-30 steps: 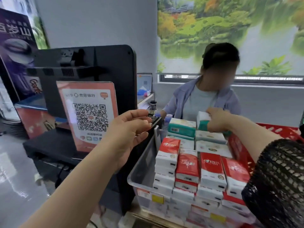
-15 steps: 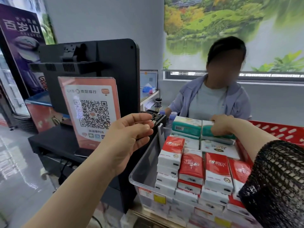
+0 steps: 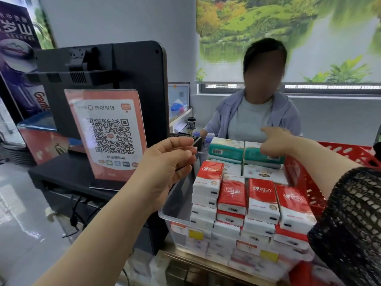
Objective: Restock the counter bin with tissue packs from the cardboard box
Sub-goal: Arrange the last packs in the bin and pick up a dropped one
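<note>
A clear plastic counter bin [image 3: 175, 217] is stacked high with red-and-white tissue packs [image 3: 261, 200]. Two green tissue packs [image 3: 225, 149] lie side by side on top at the back. My right hand [image 3: 275, 143] hovers over the right green pack [image 3: 254, 154], index finger stretched to the left, gripping nothing that I can see. My left hand [image 3: 168, 163] floats left of the bin at rim height, fingers loosely curled and holding nothing. No cardboard box is in view.
A black register screen [image 3: 115, 83] with a QR-code stand [image 3: 107, 133] stands left of the bin. A red plastic basket [image 3: 350, 154] sits to the right behind my forearm. A person [image 3: 253, 118] sits behind the counter, facing me.
My right hand laid the green pack flat beside the other green one and lifted off it. My left hand stayed almost where it was.
</note>
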